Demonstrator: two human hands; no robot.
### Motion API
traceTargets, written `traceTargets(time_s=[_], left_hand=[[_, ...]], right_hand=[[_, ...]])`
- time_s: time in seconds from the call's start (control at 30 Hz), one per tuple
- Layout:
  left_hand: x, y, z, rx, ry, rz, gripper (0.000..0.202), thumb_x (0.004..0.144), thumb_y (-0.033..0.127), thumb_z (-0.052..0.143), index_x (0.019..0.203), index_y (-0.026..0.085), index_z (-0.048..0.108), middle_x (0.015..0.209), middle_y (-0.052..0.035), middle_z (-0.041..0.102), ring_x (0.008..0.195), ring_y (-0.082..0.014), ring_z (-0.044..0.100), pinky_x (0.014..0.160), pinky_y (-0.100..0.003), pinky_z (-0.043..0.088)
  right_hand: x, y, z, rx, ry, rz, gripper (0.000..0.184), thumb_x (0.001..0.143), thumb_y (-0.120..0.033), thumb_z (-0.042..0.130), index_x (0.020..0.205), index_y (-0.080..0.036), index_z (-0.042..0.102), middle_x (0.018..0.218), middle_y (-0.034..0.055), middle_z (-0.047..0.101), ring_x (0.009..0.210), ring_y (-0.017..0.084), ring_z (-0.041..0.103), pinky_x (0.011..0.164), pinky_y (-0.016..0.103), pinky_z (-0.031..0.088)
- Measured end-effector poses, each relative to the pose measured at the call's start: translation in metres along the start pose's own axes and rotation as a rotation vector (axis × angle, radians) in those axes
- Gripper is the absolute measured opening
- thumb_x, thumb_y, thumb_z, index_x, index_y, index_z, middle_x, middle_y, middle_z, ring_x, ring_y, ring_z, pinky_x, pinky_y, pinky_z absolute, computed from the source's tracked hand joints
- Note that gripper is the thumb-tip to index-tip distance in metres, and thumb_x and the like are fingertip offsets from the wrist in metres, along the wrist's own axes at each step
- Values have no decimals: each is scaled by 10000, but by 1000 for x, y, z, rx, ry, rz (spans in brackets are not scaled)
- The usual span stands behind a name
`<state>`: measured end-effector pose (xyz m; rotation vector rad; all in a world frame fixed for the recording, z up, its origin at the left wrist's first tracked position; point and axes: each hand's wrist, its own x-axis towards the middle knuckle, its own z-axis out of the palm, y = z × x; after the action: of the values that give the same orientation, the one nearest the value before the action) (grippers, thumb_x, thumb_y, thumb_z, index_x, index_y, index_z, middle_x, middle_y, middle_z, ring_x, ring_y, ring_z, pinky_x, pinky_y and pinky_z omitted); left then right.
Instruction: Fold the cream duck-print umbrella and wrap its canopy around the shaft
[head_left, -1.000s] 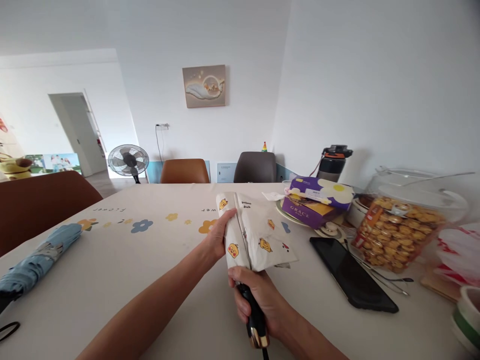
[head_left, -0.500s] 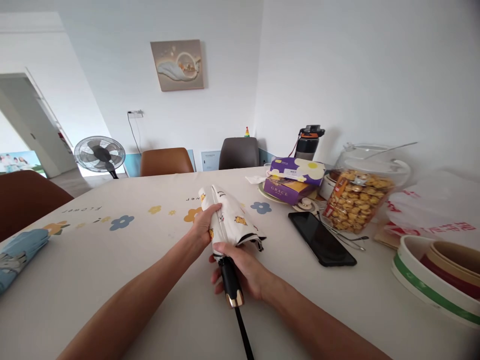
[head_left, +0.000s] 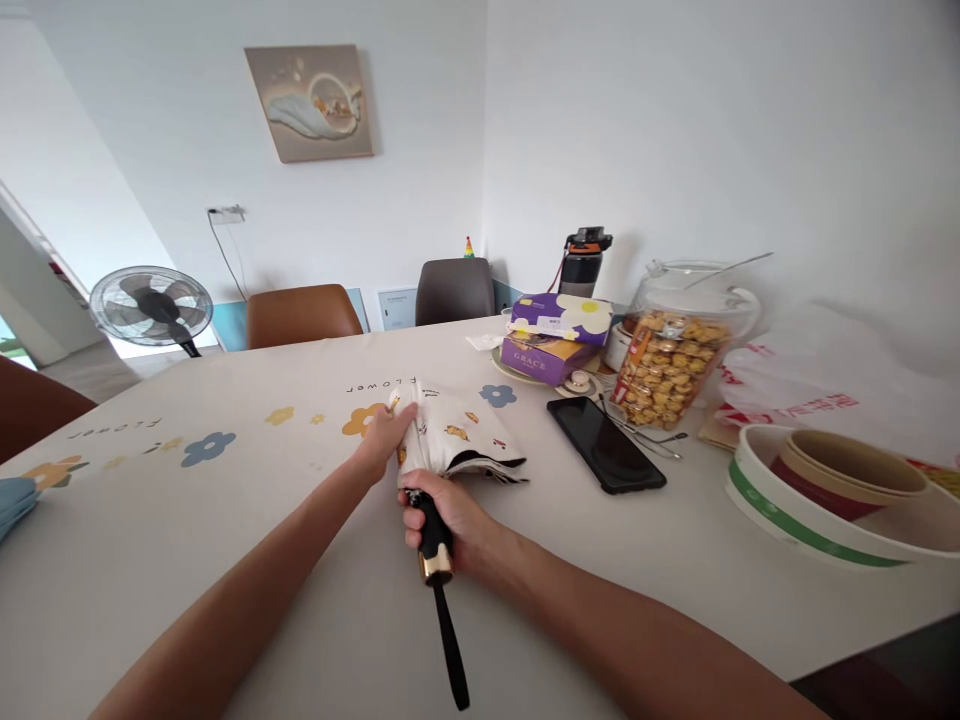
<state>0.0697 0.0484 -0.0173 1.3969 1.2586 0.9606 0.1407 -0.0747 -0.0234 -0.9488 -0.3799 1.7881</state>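
Observed: a person stands at the worktop (head_left: 360, 620) with a white umbrella (head_left: 459, 440) in both hands, its handle (head_left: 434, 535) pointing back toward the body. Whether the canopy rests on the surface or is held just above it, I cannot tell.

Changes noted: half a second ago the fingers of the right hand (head_left: 454, 515) stood partly off the handle; they now curl against it. The dark-lined hem on the canopy's right side now fans out wider. The strap (head_left: 451, 645), whose end was out of view, shows along its full length below the gold collar. In my judgement the handle is better secured, while the canopy is only partly gathered, its right-hand panels lying loose.

Grip, right: closed around the top of the handle, thumb laid across the neck where the fabric meets it.

Grip, left: the left hand (head_left: 380, 440) is drawn in on the canopy's left side, thumb pressed on the printed cloth; its fingers are mostly hidden, so their exact closure behind the fabric is not confirmed.

Surroundings: a phone (head_left: 606, 445) lies to the right of the canopy, apart from it. A folded light-blue item (head_left: 13, 503) shows at the far left, clear of both hands.
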Motion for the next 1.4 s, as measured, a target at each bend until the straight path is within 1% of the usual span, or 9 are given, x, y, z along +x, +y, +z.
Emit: traceTargets(time_s=[0.07, 0.17, 0.43, 0.57, 0.77, 0.9, 1.0, 1.2, 1.4], left_hand=[[1, 4, -4, 223, 144, 173, 482, 743, 420, 583, 1131, 149, 494, 1284, -177, 481, 1205, -302, 443, 980, -443, 362], [-10, 20, -4, 355, 116, 366, 430, 798, 363, 499, 1192, 191, 474, 1332, -124, 453, 1206, -271, 441, 983, -428, 359], [-27, 59, 62, 886, -738, 861, 328, 799, 182, 433, 1064, 250, 616, 1221, 7, 581, 1141, -184, 489, 967, -303, 385], [-23, 52, 98, 1186, -908, 933, 311, 741, 104, 468, 962, 226, 650, 1038, -19, 657, 1078, -204, 510, 847, -282, 438], [-28, 55, 97, 757, -512, 896, 165, 746, 138, 506, 753, 226, 645, 814, -25, 630, 813, -185, 582, 740, -275, 455], [-32, 76, 51, 378, -367, 649, 209, 804, 192, 438, 949, 214, 587, 646, 7, 571, 540, -114, 533, 504, -218, 414], [-33, 79, 3, 203, -167, 687, 135, 778, 171, 434, 884, 203, 510, 726, 11, 582, 511, -92, 542, 442, -200, 415], [-30, 26, -76, 168, 162, 489, 178, 690, 157, 444, 782, 175, 596, 782, 3, 584, 586, -102, 597, 564, -251, 541], [-29, -22, -85, -76, 114, 248, 90, 641, 194, 541, 695, 148, 596, 849, -26, 593, 741, -151, 613, 681, -337, 590]], right_hand=[[3, -1, -1, 44, 21, 8, 113, 765, -210, 540, 685, -149, 488, 536, -44, 468, 360, 50, 395, 363, 187, 384], [6, -1, -2, 80, 22, -10, 85, 759, -179, 547, 699, -148, 495, 588, -34, 492, 381, 53, 408, 382, 205, 420], [3, -1, -4, 58, 19, -39, 73, 733, -136, 548, 717, -155, 480, 609, -19, 479, 445, 87, 459, 402, 252, 472], [1, -4, -3, 20, 27, -9, 58, 768, -169, 531, 740, -165, 480, 562, -24, 455, 428, 104, 474, 391, 261, 474], [0, -5, -2, 56, -9, -22, 60, 781, -113, 500, 749, -160, 481, 546, -30, 452, 409, 90, 445, 385, 259, 479], [-1, -5, -2, 85, 22, 12, 101, 766, -106, 555, 729, -149, 471, 594, -26, 478, 416, 68, 448, 399, 234, 473], [-1, -6, -1, 102, 15, 23, 113, 767, -125, 574, 724, -150, 472, 598, -33, 482, 399, 56, 432, 377, 205, 438], [0, -6, -5, 53, -15, 48, 129, 759, -176, 581, 688, -153, 476, 547, -40, 465, 387, 64, 432, 359, 199, 418], [-3, -12, -8, 85, -97, 24, 238, 740, -302, 664, 743, -171, 465, 590, -54, 464, 391, 38, 409, 368, 165, 394]])
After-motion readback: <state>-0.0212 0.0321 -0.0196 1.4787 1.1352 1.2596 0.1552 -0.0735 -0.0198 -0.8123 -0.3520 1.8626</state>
